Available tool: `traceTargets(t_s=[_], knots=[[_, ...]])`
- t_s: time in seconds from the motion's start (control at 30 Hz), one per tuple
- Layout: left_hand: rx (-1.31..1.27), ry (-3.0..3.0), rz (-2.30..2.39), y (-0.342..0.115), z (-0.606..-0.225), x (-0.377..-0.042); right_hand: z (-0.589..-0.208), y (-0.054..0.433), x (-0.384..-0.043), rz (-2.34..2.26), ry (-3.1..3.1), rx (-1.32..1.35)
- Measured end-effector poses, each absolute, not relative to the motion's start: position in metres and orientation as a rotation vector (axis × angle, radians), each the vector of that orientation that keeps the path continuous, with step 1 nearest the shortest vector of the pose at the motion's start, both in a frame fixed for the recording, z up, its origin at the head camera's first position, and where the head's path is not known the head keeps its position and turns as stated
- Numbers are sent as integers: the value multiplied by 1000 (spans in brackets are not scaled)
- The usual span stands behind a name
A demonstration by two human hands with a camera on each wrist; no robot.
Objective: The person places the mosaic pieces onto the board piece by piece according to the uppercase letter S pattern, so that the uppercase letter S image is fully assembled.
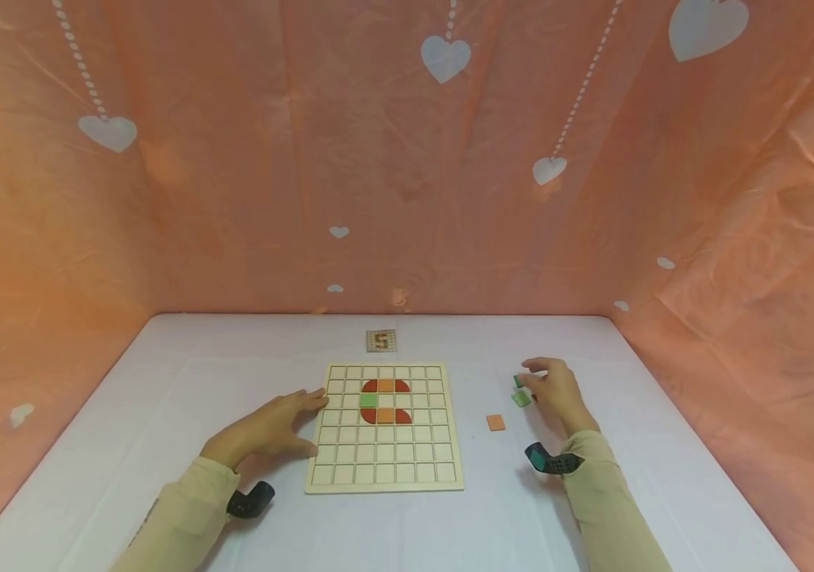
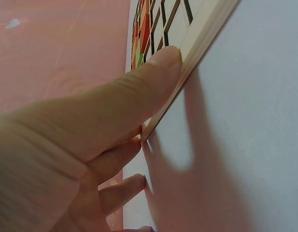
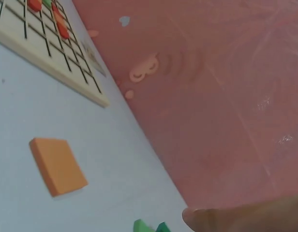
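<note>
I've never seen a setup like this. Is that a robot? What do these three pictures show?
No robot: you see a person's bare left hand and right hand. The wide picture comes from a camera on the head; the other two come from wrist cameras, one per arm. On the white table lie a grid board with some red, orange and green pieces set in it, a small patterned card beyond it, and a loose orange tile. The left hand touches the board's edge. The right is at the green tiles; whether it holds one, I can't tell.
</note>
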State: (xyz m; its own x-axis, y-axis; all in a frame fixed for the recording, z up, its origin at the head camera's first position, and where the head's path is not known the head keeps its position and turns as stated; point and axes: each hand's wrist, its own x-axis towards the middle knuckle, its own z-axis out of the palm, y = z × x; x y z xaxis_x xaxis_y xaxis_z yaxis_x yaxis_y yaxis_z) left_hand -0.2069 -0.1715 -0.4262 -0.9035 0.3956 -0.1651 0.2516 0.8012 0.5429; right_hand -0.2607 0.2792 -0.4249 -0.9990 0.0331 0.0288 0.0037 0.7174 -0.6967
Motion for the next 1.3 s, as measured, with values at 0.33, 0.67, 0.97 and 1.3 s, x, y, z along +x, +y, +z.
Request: traceTargets(t_s=[0.33, 0.67, 0.97, 1.3], knots=[[465, 2695, 784, -172, -427, -207, -435, 276, -259, 1090, -2929, -191], [462, 2689, 802, -174, -428, -204, -439, 276, -260, 1101, -2931, -213], [473, 2697, 793, -174, -427, -201, -438, 278, -258, 1122, -2921, -205], [467, 2698, 778, -173, -427, -207, -434, 279, -259, 1106, -2909, -175]])
